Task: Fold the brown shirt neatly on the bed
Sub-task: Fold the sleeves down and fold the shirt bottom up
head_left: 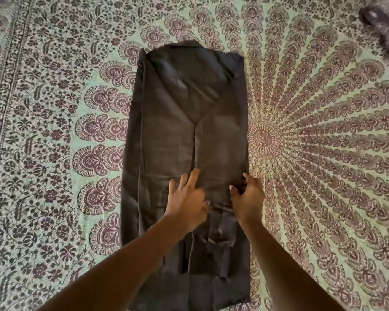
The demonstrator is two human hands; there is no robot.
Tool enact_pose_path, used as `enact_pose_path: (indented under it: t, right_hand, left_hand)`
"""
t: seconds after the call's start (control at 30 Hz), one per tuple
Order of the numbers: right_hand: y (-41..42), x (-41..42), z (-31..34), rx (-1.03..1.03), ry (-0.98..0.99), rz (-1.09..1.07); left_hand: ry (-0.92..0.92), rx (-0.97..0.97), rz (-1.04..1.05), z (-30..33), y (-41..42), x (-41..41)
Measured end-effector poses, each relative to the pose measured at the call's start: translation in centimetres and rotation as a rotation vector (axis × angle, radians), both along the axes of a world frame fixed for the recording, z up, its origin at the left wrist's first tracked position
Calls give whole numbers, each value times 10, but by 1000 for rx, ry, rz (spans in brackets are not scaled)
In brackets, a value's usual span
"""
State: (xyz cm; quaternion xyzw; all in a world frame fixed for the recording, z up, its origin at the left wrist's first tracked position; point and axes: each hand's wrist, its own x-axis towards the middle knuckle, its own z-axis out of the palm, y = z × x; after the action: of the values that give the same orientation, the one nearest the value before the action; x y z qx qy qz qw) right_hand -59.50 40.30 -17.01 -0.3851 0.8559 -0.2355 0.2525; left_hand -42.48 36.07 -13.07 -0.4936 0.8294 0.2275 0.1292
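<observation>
**Sides folded in, lengthwise fold still to come**

The bed (323, 153) filled the whole view, covered by a pale green cotton spread printed with a dark maroon peacock-feather mandala and a floral border down the left side. At the top right corner lay the edge of a dark, fuzzy piece of cloth (382, 28), too blurred to identify.

In the middle of the bed lay the dark brown, smooth woven shirt (184, 122), stretched out as a long narrow rectangle running away from the person. Both side panels were already turned inward and met along a seam down the centre, opening into a V toward the far, collar end. The near end looked less tidy, with loose flaps and a strap-like strip overlapping.

Judged from this, the step in hand was smoothing and squaring the narrowed shirt before folding it end to end. The next move would call for a hold on one short end, keeping the inward panels from sliding apart as it is carried over to the other.

The left hand (186, 198) rested flat on the shirt beside the centre seam, its grip released and fingers spread. The right hand (247, 198) sat at the shirt's right edge, fingers curled around a small bunch of the fabric there.
</observation>
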Motion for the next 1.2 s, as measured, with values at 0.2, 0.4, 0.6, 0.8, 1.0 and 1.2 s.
enact_pose_path:
  t: [0.2,0.4,0.6,0.8,1.0,1.2]
  right_hand:
    - [-74,-25,-9,-158,-109,-78]
    - [-133,-57,-8,-196,-253,-27]
    - [-165,-82,-15,-185,-310,43]
    - [-205,-102,-16,-186,-271,152]
    - [-270,-111,-10,-242,-121,207]
    - [-343,-116,1,-279,-58,148]
  left_hand:
    - [191,-161,140,0,-86,-31]
    - [198,-69,352,-6,-152,-80]
    - [90,-59,518,-20,-195,-115]
    - [197,-60,723,-25,-210,-113]
    - [271,-4,824,-26,-214,-107]
    - [240,39,817,-32,-222,-102]
